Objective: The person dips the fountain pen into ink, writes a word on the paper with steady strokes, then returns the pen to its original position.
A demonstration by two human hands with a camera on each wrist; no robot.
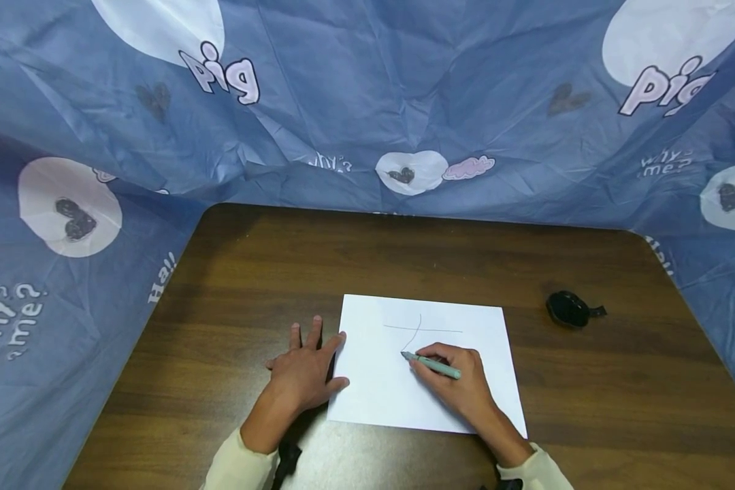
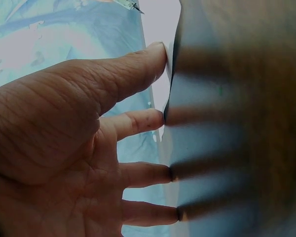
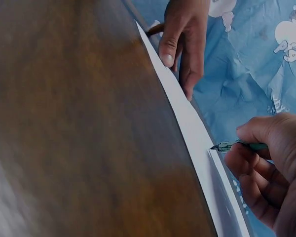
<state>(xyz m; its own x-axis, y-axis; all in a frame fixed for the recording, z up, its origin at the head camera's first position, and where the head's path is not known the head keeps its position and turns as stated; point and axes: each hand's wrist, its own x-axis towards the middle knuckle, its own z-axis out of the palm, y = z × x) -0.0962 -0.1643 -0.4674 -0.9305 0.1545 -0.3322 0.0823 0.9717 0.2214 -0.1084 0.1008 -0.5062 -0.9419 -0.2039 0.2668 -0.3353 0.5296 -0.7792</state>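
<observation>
A white sheet of paper (image 1: 373,395) lies on the table, bearing a long, nearly level line crossed by a stroke that curves down to the left. Between thumb and fingers, my right hand (image 1: 462,384) pinches a slim green pen (image 1: 439,367). Its tip meets the paper at the lower end of the curved stroke, and in the right wrist view the pen (image 3: 256,146) slants over the sheet. My left hand (image 1: 303,374) rests palm down with fingers spread. Its thumb and forefinger touch the paper's left edge; the other fingers lie on the wood.
To the right of the paper, a small glossy black object (image 1: 568,309) with a short tail sits on the brown wooden table (image 1: 282,258). A blue printed cloth (image 1: 343,82) hangs behind the table and along both sides.
</observation>
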